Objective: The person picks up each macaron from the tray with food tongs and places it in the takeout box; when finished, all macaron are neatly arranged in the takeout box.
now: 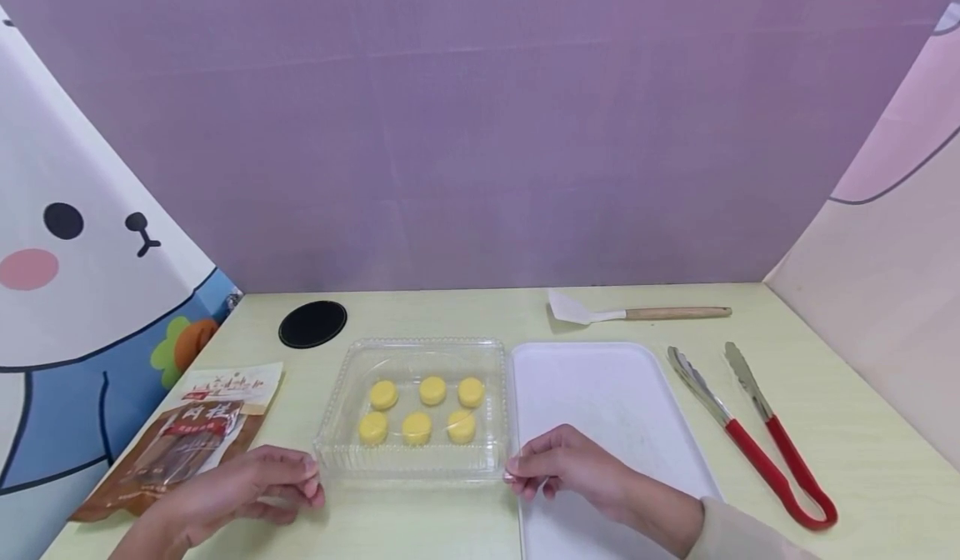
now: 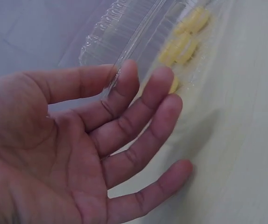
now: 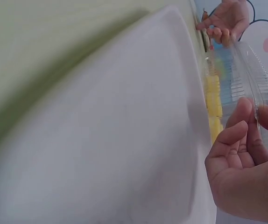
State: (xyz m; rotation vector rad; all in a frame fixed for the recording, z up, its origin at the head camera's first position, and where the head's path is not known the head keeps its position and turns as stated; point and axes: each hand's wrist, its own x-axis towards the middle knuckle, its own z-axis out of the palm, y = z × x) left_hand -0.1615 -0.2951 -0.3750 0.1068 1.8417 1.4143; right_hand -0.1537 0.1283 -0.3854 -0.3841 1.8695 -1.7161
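Note:
A clear plastic clamshell box [image 1: 345, 452] with its lid down stands mid-table, several round yellow pastries [image 1: 417, 428] inside it. My left hand [image 1: 258, 485] pinches the box's near left corner between thumb and index finger; in the left wrist view the other fingers of that hand [image 2: 101, 140] spread loosely below the rim. At the near right corner my right hand [image 1: 573, 468] pinches the rim with thumb and fingertips. The right wrist view shows the right hand [image 3: 246, 154] at the box's edge [image 3: 248, 70], with the left hand [image 3: 227, 21] at the far end.
A white tray [image 1: 600, 410] lies against the box's right side, partly under my right forearm. Red-handled tongs [image 1: 757, 452] rest farther right. Behind are a spatula [image 1: 637, 313] with a wooden handle and a black disc [image 1: 312, 324]. A brown food packet [image 1: 187, 435] lies at left.

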